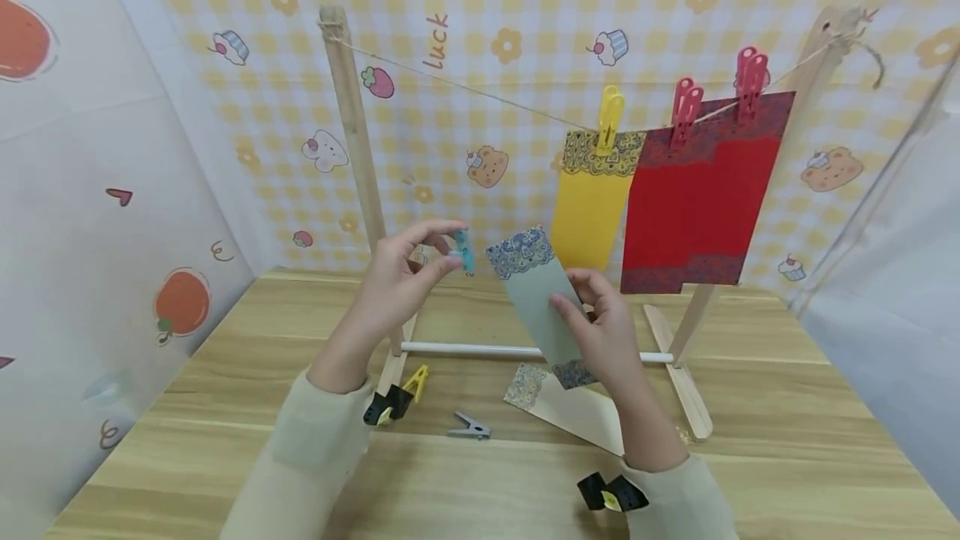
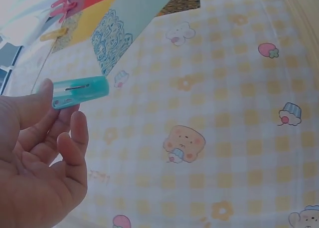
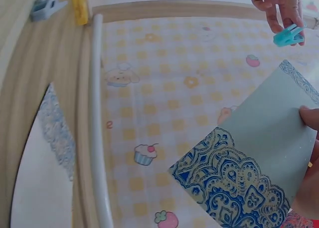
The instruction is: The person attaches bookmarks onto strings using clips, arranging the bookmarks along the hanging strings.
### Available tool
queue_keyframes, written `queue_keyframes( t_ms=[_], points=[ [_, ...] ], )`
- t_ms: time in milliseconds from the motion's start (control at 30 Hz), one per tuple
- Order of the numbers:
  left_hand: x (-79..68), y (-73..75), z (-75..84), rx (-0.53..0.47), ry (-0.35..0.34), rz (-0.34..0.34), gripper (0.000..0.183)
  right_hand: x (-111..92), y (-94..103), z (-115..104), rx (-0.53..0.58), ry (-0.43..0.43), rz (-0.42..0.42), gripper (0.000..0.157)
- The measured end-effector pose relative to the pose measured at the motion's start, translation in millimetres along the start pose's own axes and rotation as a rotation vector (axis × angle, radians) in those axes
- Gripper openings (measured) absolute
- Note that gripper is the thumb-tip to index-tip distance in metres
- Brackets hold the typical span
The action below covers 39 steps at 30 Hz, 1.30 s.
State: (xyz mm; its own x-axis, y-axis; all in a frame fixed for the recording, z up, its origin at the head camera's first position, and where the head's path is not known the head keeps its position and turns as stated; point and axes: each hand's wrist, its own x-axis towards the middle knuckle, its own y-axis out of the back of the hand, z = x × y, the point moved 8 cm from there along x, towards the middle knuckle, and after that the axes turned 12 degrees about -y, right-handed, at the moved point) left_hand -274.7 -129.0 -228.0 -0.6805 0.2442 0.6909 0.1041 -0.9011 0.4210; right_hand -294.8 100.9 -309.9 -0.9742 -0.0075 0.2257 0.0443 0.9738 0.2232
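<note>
Between thumb and fingertips my left hand (image 1: 405, 269) pinches a teal clothespin (image 1: 464, 251), which also shows up close in the left wrist view. My right hand (image 1: 603, 327) grips a pale grey-green card (image 1: 546, 298) by its right edge, thumb on the face. Blue lace-like patterns band both ends of the card, clear in the right wrist view. The card tilts, its upper end toward the left hand and apart from the clothespin. Above and behind, a string (image 1: 480, 92) runs between two wooden posts.
On the string hang a yellow card (image 1: 588, 219) under a yellow clothespin (image 1: 609, 119) and red cards (image 1: 693, 215) under pink clothespins (image 1: 686, 111). A white patterned card (image 1: 570, 415), a grey clothespin (image 1: 470, 426) and a yellow clothespin (image 1: 417, 382) lie on the table. A white rod (image 1: 472, 349) joins the stand's feet.
</note>
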Motion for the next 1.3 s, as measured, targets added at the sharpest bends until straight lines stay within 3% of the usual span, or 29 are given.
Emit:
queue_keyframes(
  t_ms=[267,533,1000,1300],
  points=[
    [15.7,6.0,18.0,0.037,-0.067,0.069,0.032,4.5,9.4,-14.7,0.145,0.006,0.078,0.026],
    [31.2,7.9,33.5,0.092,-0.112,0.116,0.028,9.4,8.9,-27.7,0.196,-0.040,0.096,0.028],
    [60.9,8.8,61.6,0.081,-0.255,0.200,0.020,19.3,10.3,-44.8,0.310,0.016,0.156,0.025],
    [78.5,17.4,75.9,0.071,-0.254,0.274,0.020,23.0,6.9,-58.1,0.351,-0.004,0.137,0.027]
  ],
)
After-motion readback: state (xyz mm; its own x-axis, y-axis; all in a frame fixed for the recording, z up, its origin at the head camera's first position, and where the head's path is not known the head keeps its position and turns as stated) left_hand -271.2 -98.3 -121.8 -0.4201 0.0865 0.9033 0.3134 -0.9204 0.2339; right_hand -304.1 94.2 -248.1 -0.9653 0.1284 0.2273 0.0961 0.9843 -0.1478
